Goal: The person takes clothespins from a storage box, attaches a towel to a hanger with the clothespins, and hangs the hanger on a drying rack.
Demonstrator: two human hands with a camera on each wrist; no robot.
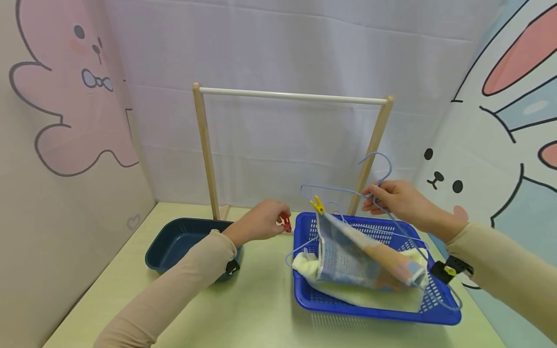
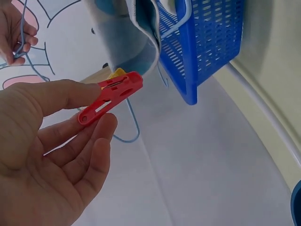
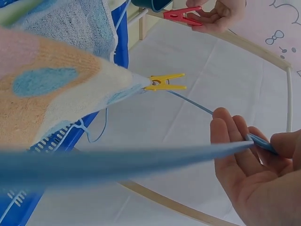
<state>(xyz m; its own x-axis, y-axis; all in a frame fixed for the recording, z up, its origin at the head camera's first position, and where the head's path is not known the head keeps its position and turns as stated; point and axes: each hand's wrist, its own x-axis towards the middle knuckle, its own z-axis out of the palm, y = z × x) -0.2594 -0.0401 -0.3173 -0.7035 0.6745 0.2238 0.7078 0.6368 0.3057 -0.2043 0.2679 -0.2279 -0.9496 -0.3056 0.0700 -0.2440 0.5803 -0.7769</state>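
Observation:
My left hand pinches a red clothespin between thumb and fingers, left of the blue basket. My right hand grips a light-blue wire hanger at the neck below its hook, holding it tilted above the basket. A patterned towel in blue, orange and white hangs from the hanger's left end, fastened there by a yellow clothespin. Its lower part lies over a pale yellow towel in the basket.
The blue plastic basket also contains other hangers. A dark teal basin stands at the left, partly behind my left arm. Behind them rises a wooden rack with a white rail. Cloth walls enclose the table.

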